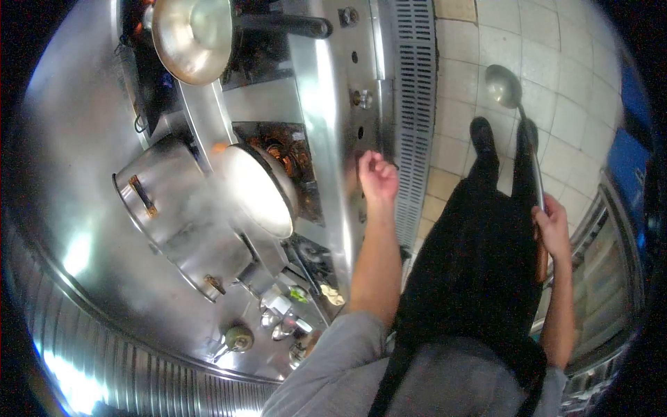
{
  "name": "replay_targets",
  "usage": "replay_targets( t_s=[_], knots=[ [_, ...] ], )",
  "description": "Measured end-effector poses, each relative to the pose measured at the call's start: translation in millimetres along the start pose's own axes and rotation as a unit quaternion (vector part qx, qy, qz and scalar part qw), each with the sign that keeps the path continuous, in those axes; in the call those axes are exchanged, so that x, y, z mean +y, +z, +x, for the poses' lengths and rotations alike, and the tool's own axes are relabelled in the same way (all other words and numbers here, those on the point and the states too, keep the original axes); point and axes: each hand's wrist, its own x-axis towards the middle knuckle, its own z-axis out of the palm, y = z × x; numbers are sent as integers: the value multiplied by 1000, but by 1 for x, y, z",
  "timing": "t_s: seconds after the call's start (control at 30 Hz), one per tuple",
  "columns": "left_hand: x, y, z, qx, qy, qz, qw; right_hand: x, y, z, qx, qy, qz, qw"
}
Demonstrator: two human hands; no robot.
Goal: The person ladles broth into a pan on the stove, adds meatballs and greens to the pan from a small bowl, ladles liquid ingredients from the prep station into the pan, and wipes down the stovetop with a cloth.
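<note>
My right hand (554, 226) is wrapped round the handle of a long ladle (531, 149), below its wooden end. The ladle's round metal bowl hangs over the tiled floor near my shoes. In front of the stove's steel control panel (372, 62), my left hand (379, 178) is closed with fingers curled, and nothing shows in it. Left of that hand, a wide pan (253, 191) with a bright white inside sits tilted beside a burner (281, 153). An orange spot shows at its far rim.
A large steel pot (174, 201) stands behind the pan, with steam about it. A metal wok (194, 35) with a dark handle rests at the top. Small metal containers (281, 323) and a green item (299, 294) lie lower down. A slotted grate (415, 90) borders the floor.
</note>
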Motion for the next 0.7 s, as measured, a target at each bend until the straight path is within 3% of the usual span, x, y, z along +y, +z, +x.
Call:
replay_targets(
  t_s=[0.1, 0.17, 0.3, 0.5, 0.7],
  knots=[
    [0, 2, -4, -18, -18, -10, 1000, 1, 2, 1, 0, -1, 3, 1000],
    [-1, 12, -12, 37, -18, -8, 999, -1, 3, 1, 5, 2, 7, 1000],
    [-3, 15, -10, 64, 5, 32, 997, 10, 0, 6, 8, -27, -16, 999],
    [-3, 11, -7, 36, 27, 32, 998, 2, 1, 6, 1, 18, -6, 1000],
    [-3, 2, -3, 17, 19, 7, 1000, 24, -3, 16, 14, -2, -2, 1000]
  ],
)
